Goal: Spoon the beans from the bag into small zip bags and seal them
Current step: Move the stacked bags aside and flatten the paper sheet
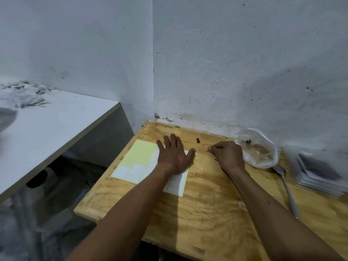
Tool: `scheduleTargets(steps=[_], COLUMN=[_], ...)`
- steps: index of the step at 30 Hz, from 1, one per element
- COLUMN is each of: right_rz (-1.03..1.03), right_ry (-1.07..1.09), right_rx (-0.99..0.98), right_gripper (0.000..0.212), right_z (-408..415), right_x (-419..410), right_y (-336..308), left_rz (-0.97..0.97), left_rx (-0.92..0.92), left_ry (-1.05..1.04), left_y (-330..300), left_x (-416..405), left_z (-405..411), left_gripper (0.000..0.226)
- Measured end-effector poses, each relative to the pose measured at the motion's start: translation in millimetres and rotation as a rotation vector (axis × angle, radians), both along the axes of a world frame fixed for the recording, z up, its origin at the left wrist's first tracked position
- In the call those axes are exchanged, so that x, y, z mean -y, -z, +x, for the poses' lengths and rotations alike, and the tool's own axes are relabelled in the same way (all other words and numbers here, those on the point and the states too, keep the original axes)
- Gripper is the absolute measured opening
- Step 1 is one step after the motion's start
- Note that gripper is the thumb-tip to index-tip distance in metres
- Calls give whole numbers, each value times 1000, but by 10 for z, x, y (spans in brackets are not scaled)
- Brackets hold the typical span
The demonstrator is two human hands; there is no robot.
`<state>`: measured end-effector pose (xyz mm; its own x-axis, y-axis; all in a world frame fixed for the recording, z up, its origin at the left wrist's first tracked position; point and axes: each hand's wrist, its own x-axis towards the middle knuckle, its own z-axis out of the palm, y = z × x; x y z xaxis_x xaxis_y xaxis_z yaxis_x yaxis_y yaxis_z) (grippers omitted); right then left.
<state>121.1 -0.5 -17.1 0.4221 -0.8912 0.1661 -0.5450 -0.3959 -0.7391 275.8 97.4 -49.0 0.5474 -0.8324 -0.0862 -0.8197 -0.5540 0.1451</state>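
The person works at a wooden bench (197,213) that stands in the corner of a white wall (244,63). The left hand (174,155) lies flat with its fingers spread, and it presses on a yellow label sheet (139,159) near the left edge of the bench. Some white labels remain on the lower part of this sheet.

The right hand (228,154) rests on the bench with its fingers curled, and the fingertips (211,148) come together as in a pinch. What this grip pinches is too small to tell. The clear plastic bag (263,153), with some brownish content inside, lies just beside the right hand, on its right side, against the wall. A few dark beans (198,140) lie loose on the wood between the two hands, close to the wall and apart from both.

A metal spoon (286,187) lies on the bench below the bag, its bowl near the bag. A blurred stack of small zip bags (318,174) is at the right edge. A white table (56,125) stands to the left.
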Motion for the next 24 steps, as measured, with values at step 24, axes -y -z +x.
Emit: scheduleTargets(steps=[24], right_rz=[247], right_ry=[21], right_rx=[98], right_gripper=[18], right_z=[527], right_x=[37], right_y=[-142], left_rz=[-17], left_rx=[10], left_ry=[6], left_y=[39], left_x=[28], left_z=[-2], left_gripper=[91])
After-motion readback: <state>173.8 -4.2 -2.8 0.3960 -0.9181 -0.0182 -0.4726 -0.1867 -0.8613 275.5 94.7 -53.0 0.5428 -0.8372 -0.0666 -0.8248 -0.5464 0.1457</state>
